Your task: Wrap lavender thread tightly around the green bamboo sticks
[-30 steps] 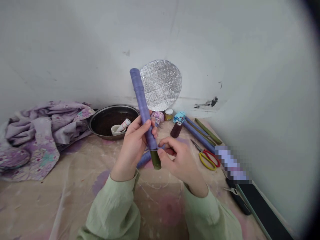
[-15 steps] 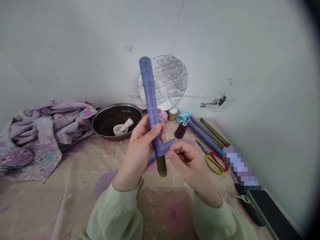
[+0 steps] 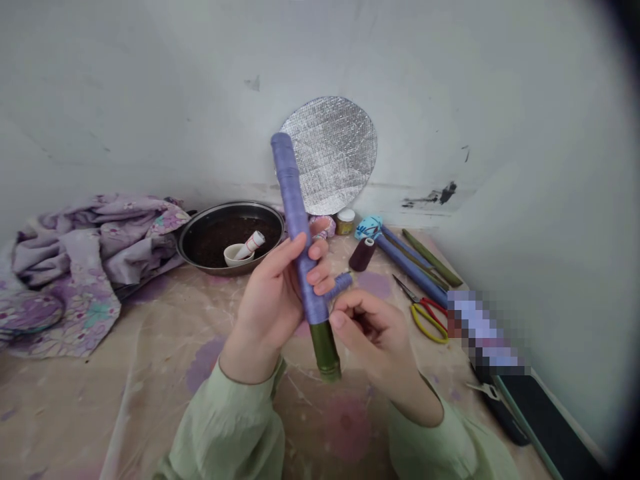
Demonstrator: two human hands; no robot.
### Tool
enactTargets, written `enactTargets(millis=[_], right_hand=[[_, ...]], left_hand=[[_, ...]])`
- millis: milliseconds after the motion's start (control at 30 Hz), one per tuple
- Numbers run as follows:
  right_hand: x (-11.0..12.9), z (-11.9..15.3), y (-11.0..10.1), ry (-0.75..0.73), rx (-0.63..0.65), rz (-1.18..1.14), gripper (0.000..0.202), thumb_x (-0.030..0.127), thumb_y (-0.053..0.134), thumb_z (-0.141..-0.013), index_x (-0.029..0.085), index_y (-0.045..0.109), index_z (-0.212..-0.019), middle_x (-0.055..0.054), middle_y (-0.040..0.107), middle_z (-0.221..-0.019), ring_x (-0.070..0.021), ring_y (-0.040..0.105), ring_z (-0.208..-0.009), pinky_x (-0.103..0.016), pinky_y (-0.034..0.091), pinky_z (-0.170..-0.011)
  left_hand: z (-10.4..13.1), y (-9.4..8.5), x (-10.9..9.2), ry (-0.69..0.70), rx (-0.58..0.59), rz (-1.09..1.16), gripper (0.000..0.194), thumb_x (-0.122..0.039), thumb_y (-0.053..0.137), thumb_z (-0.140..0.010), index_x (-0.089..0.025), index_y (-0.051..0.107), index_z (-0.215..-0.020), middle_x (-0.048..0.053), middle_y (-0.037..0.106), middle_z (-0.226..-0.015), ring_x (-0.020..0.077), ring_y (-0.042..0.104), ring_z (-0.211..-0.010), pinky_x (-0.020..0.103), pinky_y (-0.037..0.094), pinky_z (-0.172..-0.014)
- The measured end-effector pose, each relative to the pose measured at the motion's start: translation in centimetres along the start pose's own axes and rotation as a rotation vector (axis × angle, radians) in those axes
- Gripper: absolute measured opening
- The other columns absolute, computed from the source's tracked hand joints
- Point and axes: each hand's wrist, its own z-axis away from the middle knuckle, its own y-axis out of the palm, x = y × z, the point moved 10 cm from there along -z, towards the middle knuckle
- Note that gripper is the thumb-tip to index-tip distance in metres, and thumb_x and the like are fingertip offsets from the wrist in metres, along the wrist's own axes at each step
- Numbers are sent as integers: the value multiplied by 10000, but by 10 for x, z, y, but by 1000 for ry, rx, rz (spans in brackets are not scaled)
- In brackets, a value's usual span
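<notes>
My left hand (image 3: 273,293) is closed around a bamboo stick (image 3: 296,207), most of it wrapped in purple thread. The stick tilts, its top leaning left, and a bare green end (image 3: 326,353) sticks out below. Close to the lower edge of the wrapping, my right hand (image 3: 380,340) has thumb and forefinger pinched together. What lies in the pinch is too fine to make out. Behind the stick, a purple wound piece (image 3: 341,285) shows in part between my two hands.
Right of my hands lie scissors (image 3: 429,323), a dark thread cone (image 3: 362,255), more wrapped sticks (image 3: 413,270) and a black phone-like slab (image 3: 545,420). A dark pan (image 3: 227,270) holding a small cup (image 3: 239,255) and floral cloth (image 3: 95,267) lie left. A silver disc (image 3: 335,153) leans on the wall.
The stick has shifted downward and turned, so more of its green end shows with a joint ring. My left fingers have changed their grip. My right hand stays pinched beside the wrapping.
</notes>
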Motion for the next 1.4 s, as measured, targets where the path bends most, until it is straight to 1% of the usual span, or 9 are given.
enactTargets(millis=[367, 567, 733, 833, 900, 1033, 1200, 1300, 1400], right_hand=[[-1, 4, 15, -1, 149, -26, 190, 229, 674, -892, 209, 558, -744, 70, 435, -592, -80, 360, -496, -215, 283, -439], [-14, 2, 19, 132, 209, -81, 374, 513, 689, -887, 220, 538, -711, 56, 440, -580, -99, 367, -500, -234, 312, -438], [-21, 5, 30, 203, 286, -188, 475, 622, 717, -819, 216, 511, -682, 56, 447, -583, -84, 334, -482, -231, 263, -425], [-24, 6, 32, 255, 318, -210, 469, 620, 730, -809, 204, 550, -690, 46, 461, -592, -86, 344, -494, -235, 255, -432], [-21, 6, 33, 234, 362, -185, 451, 597, 706, -845, 195, 578, -687, 45, 448, -588, -92, 343, -510, -243, 255, -444], [-17, 9, 36, 191, 436, -160, 479, 545, 651, -912, 196, 505, -619, 53, 381, -581, -94, 319, -531, -252, 244, -463], [-24, 11, 37, 239, 408, -169, 415, 497, 648, -913, 199, 518, -656, 49, 390, -605, -97, 334, -536, -248, 256, -464], [-23, 4, 30, 247, 306, -97, 318, 373, 700, -849, 202, 532, -640, 62, 364, -571, -92, 316, -511, -240, 252, -450], [-19, -3, 15, 230, 129, 55, 267, 292, 703, -770, 214, 515, -597, 81, 314, -515, -89, 296, -472, -233, 255, -428]], left_hand=[[5, 8, 1, -95, 6, 49, 392, -179, 293, -1012, -87, 665, -930, -50, 407, -583, 32, 320, -382, 136, 324, -380], [4, 1, 6, -113, -31, 111, 290, -250, 409, -973, -119, 665, -940, -69, 336, -569, 25, 214, -365, 128, 277, -355], [6, 6, 13, -178, 61, 143, 157, -266, 581, -854, -174, 675, -941, -84, 314, -532, 23, 135, -358, 135, 225, -306], [8, 11, 14, -182, 127, 131, 150, -176, 675, -783, -167, 690, -933, -113, 284, -494, 0, 98, -350, 91, 219, -291], [9, 14, 13, -173, 164, 120, 156, -112, 670, -810, -148, 703, -958, -126, 276, -486, -13, 87, -343, 60, 229, -301], [10, 21, 14, -163, 241, 84, 167, -121, 581, -907, -116, 721, -998, -103, 344, -495, -5, 195, -313, 77, 313, -318], [4, 18, 9, -68, 231, -59, 192, -188, 607, -861, -159, 695, -1030, -32, 522, -567, 111, 586, -517, 214, 541, -547], [-1, 8, 5, 8, 117, -150, 240, -244, 642, -827, -163, 657, -1052, 23, 648, -736, 164, 670, -668, 283, 573, -660], [-1, -5, -9, 184, -62, -237, 201, -218, 682, -819, -185, 606, -1002, 23, 674, -857, 147, 671, -703, 264, 564, -657]])
